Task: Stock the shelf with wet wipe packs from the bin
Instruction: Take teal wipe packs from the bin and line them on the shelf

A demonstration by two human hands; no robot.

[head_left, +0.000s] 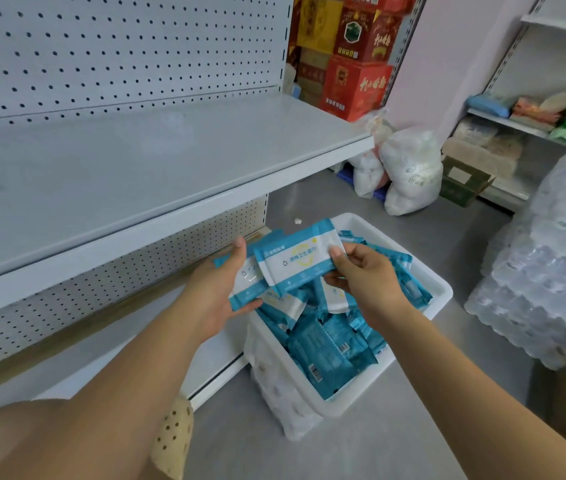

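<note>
Gathering step, by the look of it. Gripping a small stack of wet wipe packs (pixel 247 289) in left hand (pixel 220 292), thumb on top, fingers (pixel 252 304) curled beneath, above left rim of white bin (pixel 438 283). Pinching right end of top pack (pixel 295 263) with right hand (pixel 364 276), laying it onto stack. Many loose packs (pixel 330 351) in bin. No packs on grey shelf (pixel 136 174) above. Next, likely: square stack, lift over shelf's front edge, set down flat.

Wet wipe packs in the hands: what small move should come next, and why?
Probably lift them onto the shelf: the left hand grips a stack, the right hand pinches the top wet wipe pack over the bin, and the shelf shows no packs.
</note>
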